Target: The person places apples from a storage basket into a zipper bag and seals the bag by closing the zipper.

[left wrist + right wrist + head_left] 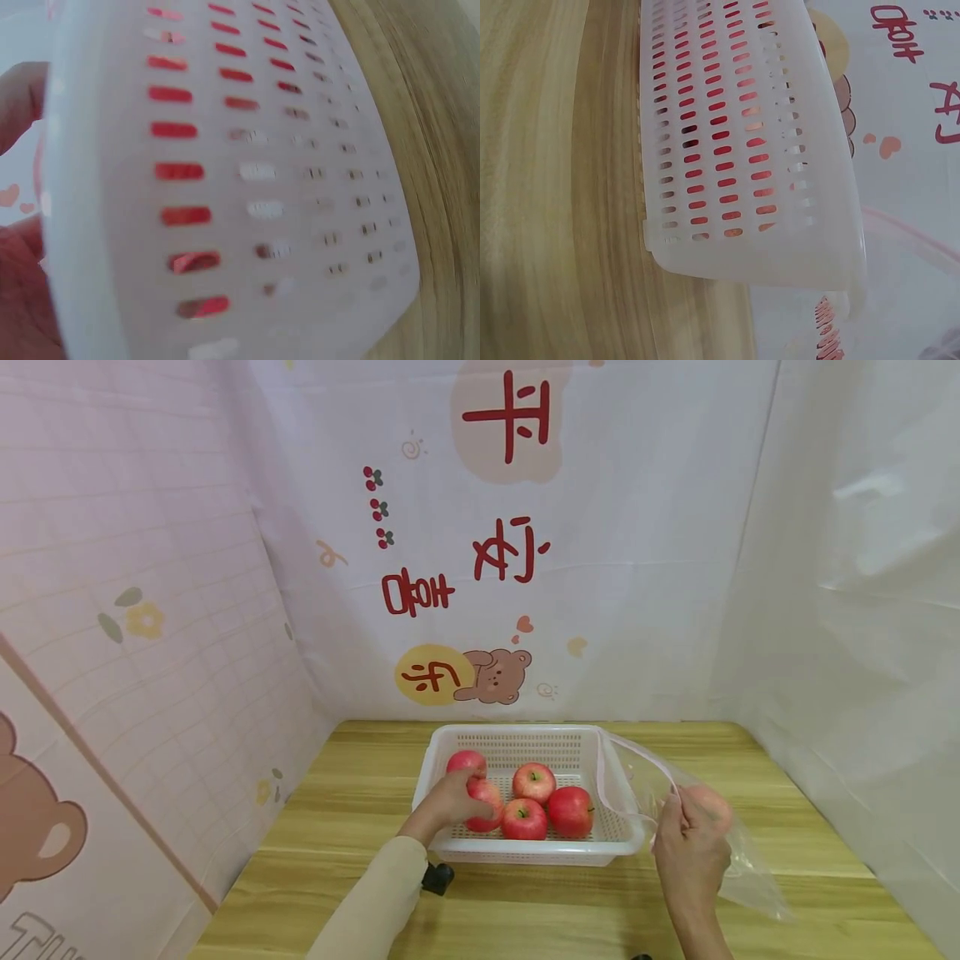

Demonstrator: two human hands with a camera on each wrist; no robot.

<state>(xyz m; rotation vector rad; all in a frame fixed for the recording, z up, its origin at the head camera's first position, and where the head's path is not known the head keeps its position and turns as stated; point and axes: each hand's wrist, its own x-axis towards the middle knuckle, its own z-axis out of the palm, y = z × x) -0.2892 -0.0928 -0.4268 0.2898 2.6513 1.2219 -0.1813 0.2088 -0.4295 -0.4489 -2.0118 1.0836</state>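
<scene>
My left hand (448, 797) reaches over the near left side of a white plastic basket (536, 857) and grips a red apple (489, 794), thumb on one side and fingers on the other. Around it in the basket are several more red apples (534, 782). At the basket's right end, my right hand (692, 852) pinches the edge of a clear plastic bag (753, 872), whose mouth stands wide over the basket's right rim. One apple (712, 808) shows through the bag behind that hand. In the left wrist view, the basket wall (225, 172) hides most of the left hand.
The basket stands on a wood-grain table (300, 852). White printed cloth (622, 568) hangs behind the table and along both sides. A black strap piece (438, 878) sits at the left wrist, close to the basket's front.
</scene>
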